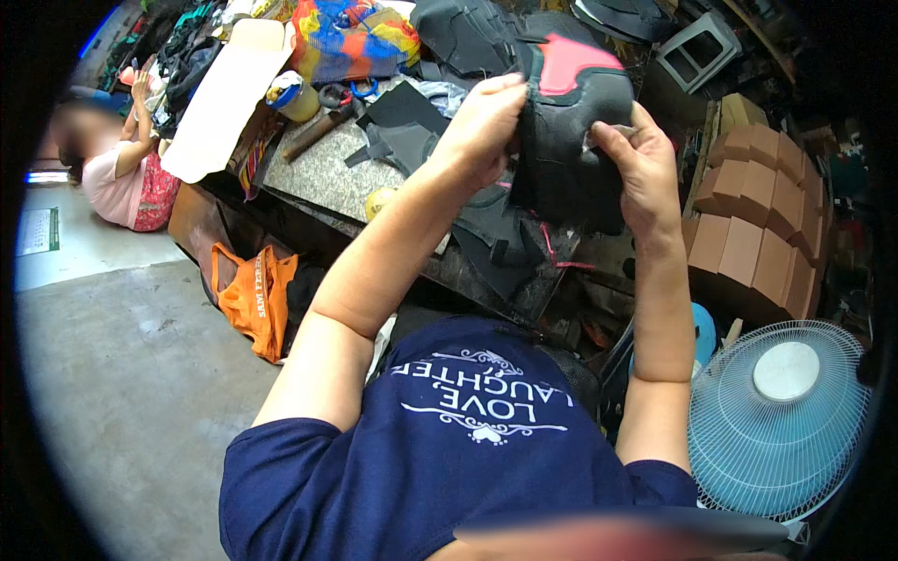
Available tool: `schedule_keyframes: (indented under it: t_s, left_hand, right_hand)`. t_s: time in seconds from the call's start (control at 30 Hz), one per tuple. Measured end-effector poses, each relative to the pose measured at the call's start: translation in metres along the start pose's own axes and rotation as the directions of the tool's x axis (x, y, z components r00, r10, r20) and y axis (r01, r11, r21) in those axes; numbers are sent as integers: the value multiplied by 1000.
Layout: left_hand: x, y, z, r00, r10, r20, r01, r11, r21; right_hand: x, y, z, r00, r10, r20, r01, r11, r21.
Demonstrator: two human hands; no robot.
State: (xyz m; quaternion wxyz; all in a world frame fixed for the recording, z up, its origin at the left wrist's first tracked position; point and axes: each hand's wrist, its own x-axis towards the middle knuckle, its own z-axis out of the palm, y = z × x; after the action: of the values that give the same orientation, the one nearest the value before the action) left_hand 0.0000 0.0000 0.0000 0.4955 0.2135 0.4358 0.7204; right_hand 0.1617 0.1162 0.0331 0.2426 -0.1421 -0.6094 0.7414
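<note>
Both hands hold up a black leather-like piece (566, 178) with a pinkish-red panel (572, 64) at its upper end, above the near side of the worktable. My left hand (482, 131) is closed on its left edge, thumb on the face and fingers mostly hidden. On the right side my right hand (641, 173) grips it, with thumb and forefinger bent over the face. A small pale scrap (589, 142) shows at the right thumb tip; what it is I cannot make out. Black cut pieces (402, 126) lie on the table beneath.
A stone-like slab (313, 168) on the table bears a yellow-white tub (297, 101) and a hammer-like wooden handle (316, 136). Brown boxes (739, 248) are stacked at right, above a blue fan (776, 421). An orange bag (257, 294) hangs at left. Another person (126, 178) sits far left.
</note>
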Motion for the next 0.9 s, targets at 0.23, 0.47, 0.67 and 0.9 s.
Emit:
schedule_keyframes:
  t_s: [0.23, 0.47, 0.67, 0.9]
  left_hand:
    - [-31, -7, 11, 983, 147, -107, -130, 979, 155]
    - [-47, -25, 11, 1000, 1, -12, -6, 914, -405]
    - [-54, -19, -19, 932, 336, -138, -361, 900, -245]
    - [-64, 9, -125, 672, 418, -611, -266, 907, 327]
  right_hand:
    - [-4, 34, 10, 989, -45, -142, 32, 995, -95]
    - [-25, 52, 14, 985, 174, -5, -173, 982, 70]
    - [-40, 61, 24, 950, 288, 120, -284, 958, -47]
    - [-15, 128, 34, 803, 482, 350, -476, 873, -108]
